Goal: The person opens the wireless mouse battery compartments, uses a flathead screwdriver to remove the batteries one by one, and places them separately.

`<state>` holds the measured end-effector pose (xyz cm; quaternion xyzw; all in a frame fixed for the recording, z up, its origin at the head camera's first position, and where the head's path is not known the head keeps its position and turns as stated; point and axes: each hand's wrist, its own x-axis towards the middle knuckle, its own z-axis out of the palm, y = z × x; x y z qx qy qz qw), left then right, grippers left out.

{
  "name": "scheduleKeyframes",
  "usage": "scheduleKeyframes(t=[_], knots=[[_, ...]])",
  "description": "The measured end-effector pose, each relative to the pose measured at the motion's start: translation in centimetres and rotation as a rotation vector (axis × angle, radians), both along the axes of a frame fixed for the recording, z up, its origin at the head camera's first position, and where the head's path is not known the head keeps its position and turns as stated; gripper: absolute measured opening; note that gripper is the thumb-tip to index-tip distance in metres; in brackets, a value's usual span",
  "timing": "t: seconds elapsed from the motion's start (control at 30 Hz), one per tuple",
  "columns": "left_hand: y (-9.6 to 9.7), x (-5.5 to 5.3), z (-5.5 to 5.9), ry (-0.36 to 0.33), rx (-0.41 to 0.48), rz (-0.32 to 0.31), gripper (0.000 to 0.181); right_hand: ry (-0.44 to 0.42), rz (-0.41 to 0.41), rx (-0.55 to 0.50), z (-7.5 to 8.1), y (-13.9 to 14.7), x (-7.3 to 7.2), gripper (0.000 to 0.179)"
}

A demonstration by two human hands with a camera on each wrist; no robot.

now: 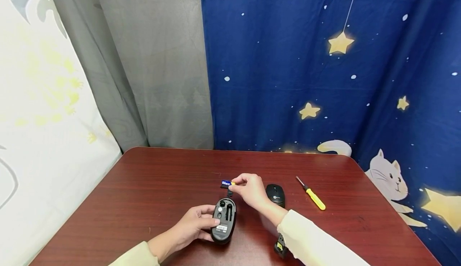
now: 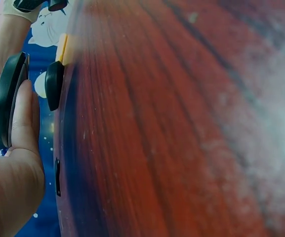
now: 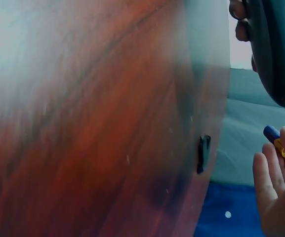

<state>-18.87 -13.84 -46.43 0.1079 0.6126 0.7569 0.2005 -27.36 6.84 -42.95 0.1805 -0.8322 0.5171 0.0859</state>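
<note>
My left hand [image 1: 196, 224] grips a black computer mouse [image 1: 224, 228], turned underside up with its battery compartment uncovered and a white label showing. Past the mouse's far end, my right hand [image 1: 252, 190] pinches a blue and yellow battery [image 1: 226, 183] between thumb and fingers. In the right wrist view the battery [image 3: 271, 133] sticks out from the fingertips, below the raised mouse [image 3: 276, 54]. A small black cover [image 1: 229, 193] lies on the table just under the battery in the head view. The left wrist view shows the mouse [image 2: 6, 103] edge-on in the left hand.
A second black mouse [image 1: 275, 193] lies right of my right hand, partly behind the forearm. Farther right is a screwdriver [image 1: 315, 199] with a yellow handle. The dark red wooden table [image 1: 162, 178] ends at its far edge before grey and blue curtains [image 1: 270, 78].
</note>
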Motion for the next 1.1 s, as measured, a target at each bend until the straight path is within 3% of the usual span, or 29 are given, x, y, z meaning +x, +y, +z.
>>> scheduleKeyframes(t=[0.3,0.47,0.73,1.1], knots=[[-0.5,0.2,0.1,-0.006,-0.011,0.014,0.052,-0.211,-0.084,-0.184,-1.6,-1.7,-0.1,0.013],[-0.7,0.3,0.0,-0.006,-0.004,0.014,0.052,-0.263,-0.109,-0.203,-2.0,-2.5,0.1,0.013],[-0.7,0.4,0.1,-0.011,-0.002,0.008,0.052,-0.21,-0.173,-0.067,-2.4,-3.5,0.2,0.014],[-1.2,0.2,-0.6,-0.006,-0.01,0.021,0.053,-0.175,-0.206,-0.068,-2.9,-4.4,0.3,0.013]])
